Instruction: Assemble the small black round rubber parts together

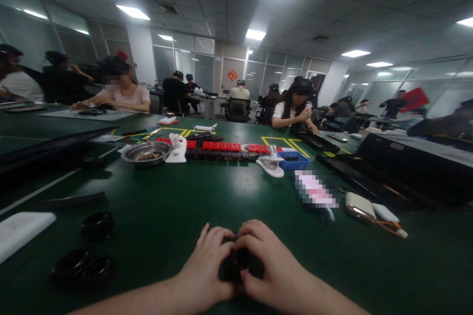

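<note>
My left hand and my right hand meet at the near edge of the green table, their fingers curled around a black ring-shaped part. Its surface is dark and shiny, and much of it is hidden by the fingers, so its exact kind is unclear. The fingertips of both hands nearly touch at its far side. To the left lie similar black rings: one by itself, and two close together nearer to me, a left one and a right one.
Farther off stand a metal bowl of small pieces, a white clamp, red strips and a blue bin. A beige power bank lies right, a white box left. People sit across the table.
</note>
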{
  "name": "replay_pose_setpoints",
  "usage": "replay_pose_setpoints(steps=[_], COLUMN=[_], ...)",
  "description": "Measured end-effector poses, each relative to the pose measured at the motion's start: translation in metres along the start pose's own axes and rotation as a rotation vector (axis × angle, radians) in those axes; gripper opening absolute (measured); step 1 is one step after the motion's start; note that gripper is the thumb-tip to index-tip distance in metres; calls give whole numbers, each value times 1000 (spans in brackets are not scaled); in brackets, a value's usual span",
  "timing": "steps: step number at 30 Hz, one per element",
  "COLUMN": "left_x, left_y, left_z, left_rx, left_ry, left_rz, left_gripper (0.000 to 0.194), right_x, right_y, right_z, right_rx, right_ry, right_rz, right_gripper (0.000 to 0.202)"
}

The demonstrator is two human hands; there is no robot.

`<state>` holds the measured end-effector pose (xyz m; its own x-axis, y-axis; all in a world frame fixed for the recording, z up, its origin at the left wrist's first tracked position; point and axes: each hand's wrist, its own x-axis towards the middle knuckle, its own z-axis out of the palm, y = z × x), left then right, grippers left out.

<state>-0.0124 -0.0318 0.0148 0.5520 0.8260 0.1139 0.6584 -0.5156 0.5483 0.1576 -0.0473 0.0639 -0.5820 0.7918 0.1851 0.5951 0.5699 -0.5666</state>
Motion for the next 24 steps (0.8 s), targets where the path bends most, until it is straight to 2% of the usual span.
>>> replay_pose_setpoints(steps=[2,4,8,10,12,16,18,21,24], left_x=[-1,-1,-2,-1,0,0,0,-1,-1], left_y=[-1,-2,0,0,1,0,0,0,1], left_z=[1,1,1,0,1,1,1,0,0], left_rx=[-11,-14,-4,-4,-6,-9,-4,4,7], left_ry=[9,15,18,28,28,15,15,15,25], left_rz=[4,10,10,9,8,2,4,10,16], left_gripper=[51,48,38,38,42,54,49,40,38], right_x=[-1,-1,-1,-1,-1,-2,-2,-1,0], right_y=[-2,-2,2,4,2,-2,-2,1,4], right_z=[-3,-4,2,4,4,-1,-2,1,4], right_rx=[66,78,-27,-76,-65,78,89,0,-86], right_ry=[-91,-80,70,82,45,-68,-33,66,89], right_rz=[-79,-74,67,108,71,-78,-40,80,142], right_gripper=[47,53,35,28,25,51,53,37,34])
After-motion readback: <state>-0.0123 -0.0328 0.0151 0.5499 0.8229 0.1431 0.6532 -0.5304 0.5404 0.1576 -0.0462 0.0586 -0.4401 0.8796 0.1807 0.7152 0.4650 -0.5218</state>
